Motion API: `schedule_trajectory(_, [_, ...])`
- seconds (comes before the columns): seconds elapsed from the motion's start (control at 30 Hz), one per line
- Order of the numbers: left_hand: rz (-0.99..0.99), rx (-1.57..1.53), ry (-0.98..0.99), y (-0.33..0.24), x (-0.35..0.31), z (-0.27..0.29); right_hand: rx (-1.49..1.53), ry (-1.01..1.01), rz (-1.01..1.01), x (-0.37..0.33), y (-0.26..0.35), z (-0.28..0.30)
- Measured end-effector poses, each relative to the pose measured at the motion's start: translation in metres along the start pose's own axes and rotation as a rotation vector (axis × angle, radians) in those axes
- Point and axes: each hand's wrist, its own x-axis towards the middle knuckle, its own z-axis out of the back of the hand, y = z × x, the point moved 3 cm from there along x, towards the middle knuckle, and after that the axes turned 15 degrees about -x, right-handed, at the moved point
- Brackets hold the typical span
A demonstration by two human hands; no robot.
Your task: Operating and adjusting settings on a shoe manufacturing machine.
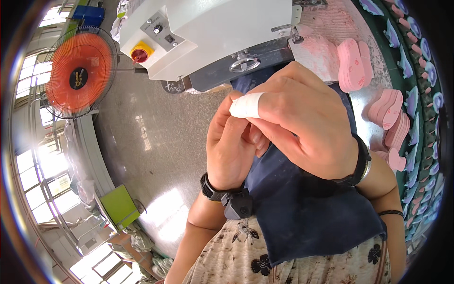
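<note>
My left hand [230,146] and my right hand [307,120] meet in front of my chest, fingertips together. White tape [248,105] wraps a finger of my right hand. The left thumb and a fingertip press against the end of that taped finger. The other left fingers curl in beneath the right hand. Both hands are closed, and anything small pinched between them is hidden. A black strap with a small camera [239,204] sits on my left wrist, and a black band [362,163] is on the right.
Ahead stands a pale machine [222,33] with a red and yellow knob [141,53]. Pink foot-shaped pads [351,66] are stacked at the right, beside a green rack of blue pieces [406,71]. A large orange fan [80,71] stands at the left.
</note>
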Motion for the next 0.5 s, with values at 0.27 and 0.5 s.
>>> schedule_trajectory(0.27, [-0.110,0.185,-0.017,-0.004,-0.001,-0.004,-0.157,0.018,0.207,0.003,0.005,0.001])
schedule_trajectory(0.5, [-0.123,0.137,-0.036,-0.004,-0.002,-0.009,-0.278,0.064,0.303,0.004,0.013,-0.005])
